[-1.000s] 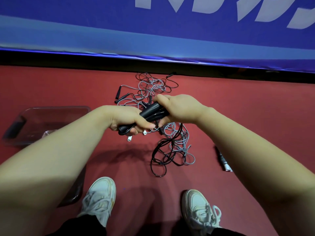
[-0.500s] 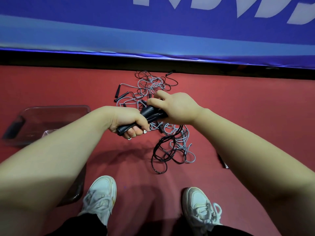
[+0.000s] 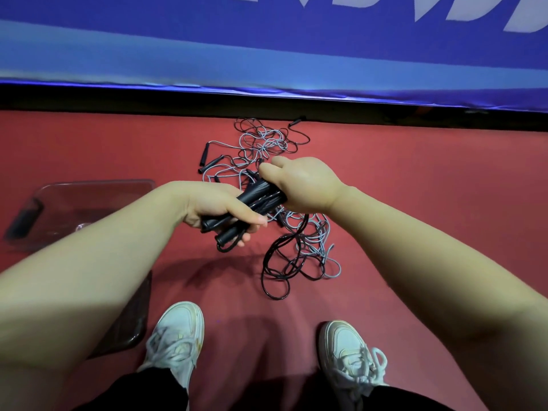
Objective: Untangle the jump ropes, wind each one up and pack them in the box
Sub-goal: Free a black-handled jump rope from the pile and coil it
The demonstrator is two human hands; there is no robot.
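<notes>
Holding a pair of black handles [image 3: 255,198] side by side above the red floor [image 3: 415,203], clear of it. Gripped at the near-left end by the left hand [image 3: 213,210], fingers and thumb curled round; gripped at the far-right end by the right hand [image 3: 305,185], closed over the top. Long axis of the bundle: diagonal, near-left to far-right, roughly level. Hanging from the bundle, a black cord [image 3: 277,262], thin and glossy, dropping to the floor just right of the hands and lying there in loose overlapping loops, mixed with a grey cord [image 3: 321,241]. Cannot tell whether merely crossed or actually knotted together. Farther off, near the dark strip under the blue banner [image 3: 267,54], the rest of the tangle [image 3: 261,143]: grey and black cords heaped, with two spare handles [image 3: 204,154] at its left edge. Looks like the winding stage for the black rope: handles paired, cord not yet wrapped. Key relation for the next move: slack down and to the near right of the bundle, hence nearer the right hand. Probably best to hold with the left and feed turns with the right, across the long axis. Risk: dragging the grey cord up along with it. To the left on the floor, a clear box [image 3: 89,200], partly hidden behind the left forearm, nearer the left hand; something pale inside, too blurred to name.
</notes>
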